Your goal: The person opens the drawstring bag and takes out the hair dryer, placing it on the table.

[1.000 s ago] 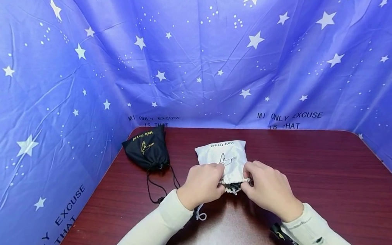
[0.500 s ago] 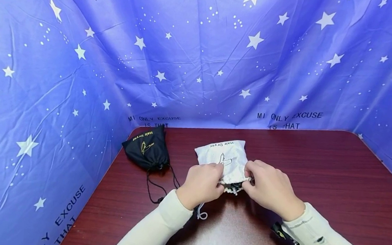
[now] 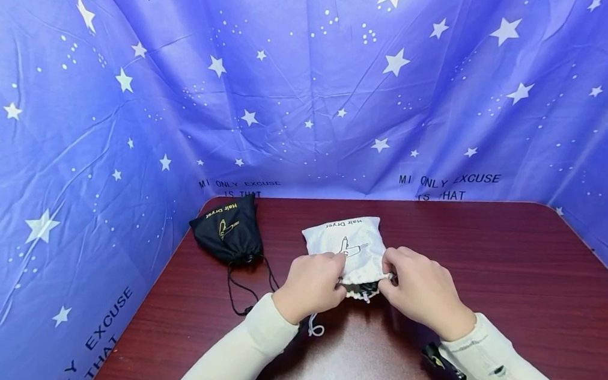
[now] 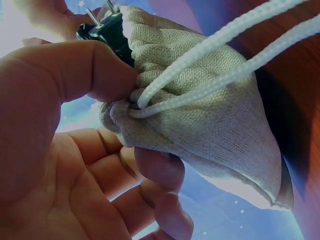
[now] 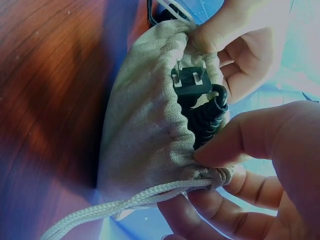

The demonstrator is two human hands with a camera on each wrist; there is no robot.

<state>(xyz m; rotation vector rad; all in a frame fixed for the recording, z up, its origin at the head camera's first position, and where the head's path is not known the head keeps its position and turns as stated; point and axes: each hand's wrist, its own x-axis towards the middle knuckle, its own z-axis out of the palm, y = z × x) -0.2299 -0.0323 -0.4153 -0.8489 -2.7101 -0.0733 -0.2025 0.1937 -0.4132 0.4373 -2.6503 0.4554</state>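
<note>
Holds one white bag (image 3: 361, 264) by its mouth (image 5: 176, 102), two-handed, right of one black bag (image 3: 231, 229) on one table (image 3: 547, 265).
Pinches left side with left hand (image 3: 313, 284), right side with right hand (image 3: 425, 292); exposes one black plug (image 5: 189, 86) with two metal prongs (image 5: 196, 77) within the opening.

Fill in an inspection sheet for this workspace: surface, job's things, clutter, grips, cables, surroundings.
Surface: dark red wood-grain table, glossy.
Job's things: white drawstring bag marked "Hair Dryer", mouth open; dark two-pin plug in the mouth.
Clutter: black drawstring bag, neck gathered, left of the white one.
Grips: left grip and right grip pinch opposite sides of the white bag's mouth.
Cables: dark ribbed cord beside the plug.
Surroundings: blue star-print curtain behind the table and at both sides.
</note>
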